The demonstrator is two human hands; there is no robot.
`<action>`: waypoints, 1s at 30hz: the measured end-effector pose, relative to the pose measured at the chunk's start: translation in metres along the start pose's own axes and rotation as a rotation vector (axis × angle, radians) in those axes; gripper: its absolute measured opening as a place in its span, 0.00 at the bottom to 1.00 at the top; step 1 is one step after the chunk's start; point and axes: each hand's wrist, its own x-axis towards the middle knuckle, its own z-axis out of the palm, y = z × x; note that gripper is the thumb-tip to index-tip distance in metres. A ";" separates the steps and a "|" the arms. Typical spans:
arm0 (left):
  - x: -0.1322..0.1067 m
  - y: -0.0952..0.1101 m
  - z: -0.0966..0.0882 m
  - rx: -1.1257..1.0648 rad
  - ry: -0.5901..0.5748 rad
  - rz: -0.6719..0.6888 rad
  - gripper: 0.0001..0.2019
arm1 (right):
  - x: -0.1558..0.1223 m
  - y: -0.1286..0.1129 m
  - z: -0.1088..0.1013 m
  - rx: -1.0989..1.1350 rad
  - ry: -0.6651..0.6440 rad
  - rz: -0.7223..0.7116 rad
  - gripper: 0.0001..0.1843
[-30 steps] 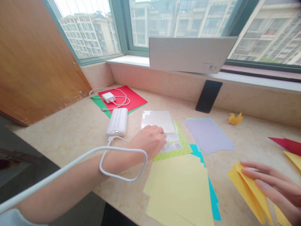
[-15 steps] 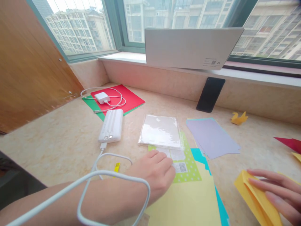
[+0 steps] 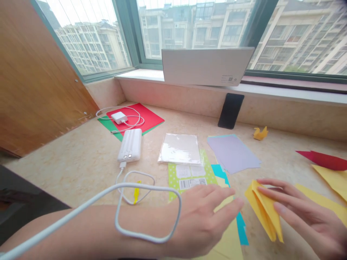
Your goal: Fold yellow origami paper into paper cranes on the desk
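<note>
Right hand (image 3: 303, 213) has its fingers gripping the folded yellow paper (image 3: 261, 206), out to the right of the pale yellow sheets (image 3: 230, 247). Left hand (image 3: 199, 218), palm down, fingers spread wide, sits over those sheets; touching or hovering, can't tell! Just beyond it, 1 green dotted packet (image 3: 210, 171), partly under 1 clear packet (image 3: 181, 150). Left of that, 1 white power bank (image 3: 130, 146), cable (image 3: 93, 204) looping across the left forearm. Farther out, purple paper (image 3: 233, 153), 1 little yellow paper bird (image 3: 260, 133), and 1 black phone (image 3: 231, 112) leaning against the wall!
</note>
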 end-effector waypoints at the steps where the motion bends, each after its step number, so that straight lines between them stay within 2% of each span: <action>1: 0.008 0.004 0.004 -0.029 -0.001 -0.069 0.26 | 0.000 -0.001 0.001 0.028 -0.010 -0.012 0.17; 3: 0.026 0.009 0.012 -0.101 -0.027 -0.098 0.33 | 0.003 -0.005 0.002 0.084 -0.034 -0.064 0.17; 5: 0.046 0.008 0.020 -0.177 -0.021 -0.079 0.34 | 0.007 -0.009 0.002 0.128 -0.045 -0.104 0.17; 9: 0.082 -0.003 0.041 -0.434 0.053 -0.071 0.29 | 0.014 -0.014 -0.002 0.188 -0.016 -0.130 0.17; 12: 0.095 -0.010 0.057 -0.420 0.158 -0.101 0.21 | 0.017 -0.012 -0.006 0.197 0.037 -0.124 0.15; 16: 0.089 -0.016 0.067 -0.356 0.224 -0.102 0.16 | 0.017 -0.011 -0.006 0.201 -0.008 -0.149 0.16; 21: 0.073 -0.019 0.062 -0.259 0.224 -0.067 0.14 | 0.014 -0.011 -0.002 0.225 -0.087 -0.202 0.18; 24: 0.069 -0.017 0.060 -0.297 0.191 -0.047 0.11 | 0.012 -0.008 -0.002 0.206 -0.112 -0.211 0.18; 30: 0.067 -0.014 0.062 -0.424 0.162 -0.004 0.10 | 0.008 -0.001 -0.003 0.180 -0.117 -0.195 0.18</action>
